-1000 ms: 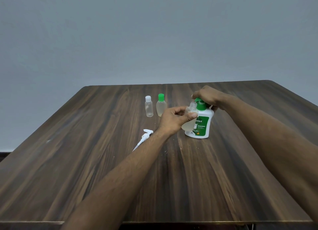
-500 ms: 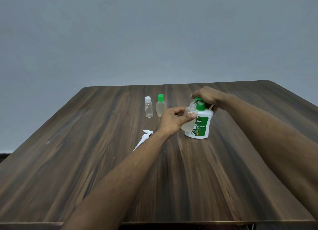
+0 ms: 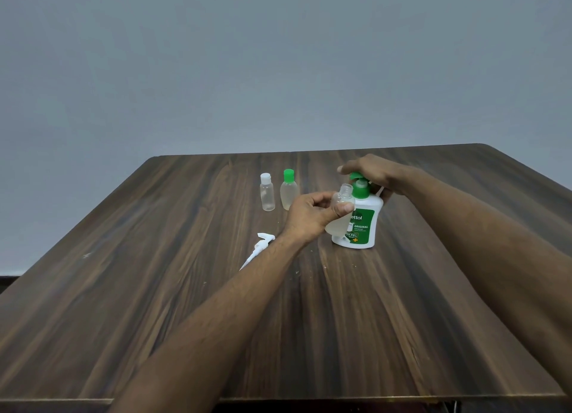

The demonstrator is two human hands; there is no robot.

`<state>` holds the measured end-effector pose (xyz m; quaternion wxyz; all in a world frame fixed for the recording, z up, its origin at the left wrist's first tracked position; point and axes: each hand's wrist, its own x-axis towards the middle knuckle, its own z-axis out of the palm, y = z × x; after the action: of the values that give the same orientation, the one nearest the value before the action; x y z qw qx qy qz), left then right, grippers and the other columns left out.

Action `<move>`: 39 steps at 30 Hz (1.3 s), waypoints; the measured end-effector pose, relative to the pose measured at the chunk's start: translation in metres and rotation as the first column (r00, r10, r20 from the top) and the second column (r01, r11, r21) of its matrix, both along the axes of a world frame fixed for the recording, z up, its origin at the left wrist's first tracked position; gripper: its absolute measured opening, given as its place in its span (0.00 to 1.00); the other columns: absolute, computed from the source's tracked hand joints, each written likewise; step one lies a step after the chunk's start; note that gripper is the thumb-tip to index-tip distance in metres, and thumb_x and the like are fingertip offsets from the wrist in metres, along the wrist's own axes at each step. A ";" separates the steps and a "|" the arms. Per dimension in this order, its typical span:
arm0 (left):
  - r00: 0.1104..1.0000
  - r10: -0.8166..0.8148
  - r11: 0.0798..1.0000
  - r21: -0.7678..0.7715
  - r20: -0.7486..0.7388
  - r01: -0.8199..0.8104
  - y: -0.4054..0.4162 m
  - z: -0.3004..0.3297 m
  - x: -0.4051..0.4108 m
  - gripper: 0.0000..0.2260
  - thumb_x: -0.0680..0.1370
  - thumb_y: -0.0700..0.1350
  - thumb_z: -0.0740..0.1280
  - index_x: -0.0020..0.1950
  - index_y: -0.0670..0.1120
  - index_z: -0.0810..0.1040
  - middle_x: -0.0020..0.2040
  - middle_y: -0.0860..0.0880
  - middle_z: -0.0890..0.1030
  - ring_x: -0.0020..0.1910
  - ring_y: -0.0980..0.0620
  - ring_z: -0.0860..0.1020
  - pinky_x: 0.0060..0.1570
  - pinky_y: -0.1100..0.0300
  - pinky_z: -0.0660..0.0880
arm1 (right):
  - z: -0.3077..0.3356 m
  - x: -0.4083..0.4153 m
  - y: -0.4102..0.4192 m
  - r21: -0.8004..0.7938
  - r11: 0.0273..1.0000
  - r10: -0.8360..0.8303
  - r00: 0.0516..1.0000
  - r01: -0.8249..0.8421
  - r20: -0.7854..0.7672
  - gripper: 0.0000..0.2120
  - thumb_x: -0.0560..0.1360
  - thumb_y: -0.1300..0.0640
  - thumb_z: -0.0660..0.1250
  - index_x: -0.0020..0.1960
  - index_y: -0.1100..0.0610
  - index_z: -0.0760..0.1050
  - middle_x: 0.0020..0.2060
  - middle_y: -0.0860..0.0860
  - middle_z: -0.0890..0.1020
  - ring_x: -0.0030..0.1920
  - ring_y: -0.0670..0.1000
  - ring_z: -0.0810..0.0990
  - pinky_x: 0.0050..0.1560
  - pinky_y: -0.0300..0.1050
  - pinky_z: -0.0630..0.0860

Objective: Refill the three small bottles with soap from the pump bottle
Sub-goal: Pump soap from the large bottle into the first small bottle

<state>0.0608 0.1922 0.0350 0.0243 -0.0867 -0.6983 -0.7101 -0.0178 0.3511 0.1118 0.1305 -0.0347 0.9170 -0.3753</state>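
- A table (image 3: 154, 289) fills the lower frame.
- The pump bottle (image 3: 360, 224), right of centre, is pressed from above by the right hand (image 3: 371, 173), fingers laid flat.
- An uncapped bottle (image 3: 340, 211) is gripped by the left hand (image 3: 312, 214) under the spout.
- Two capped bottles (image 3: 280, 193) stand left of these.

Dark wood-grain table (image 3: 340, 335), white pump sprayer head (image 3: 258, 247) (lying flat), grey wall (image 3: 278, 66)
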 end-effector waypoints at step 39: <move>1.000 -0.002 1.000 -0.010 0.005 0.002 -0.002 -0.001 0.001 0.09 0.72 0.44 0.76 0.51 0.47 0.84 0.41 0.53 0.85 0.43 0.55 0.84 0.46 0.57 0.81 | -0.002 0.003 -0.001 0.001 1.000 0.027 0.999 -0.027 -0.043 0.17 0.80 0.44 0.64 0.46 0.59 0.76 0.42 0.57 0.82 0.39 0.58 0.83 0.34 0.48 0.78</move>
<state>0.0615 0.1902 0.0341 0.0215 -0.0857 -0.7017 -0.7070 -0.0147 0.3503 0.1102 0.1159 -0.0548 0.9192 -0.3724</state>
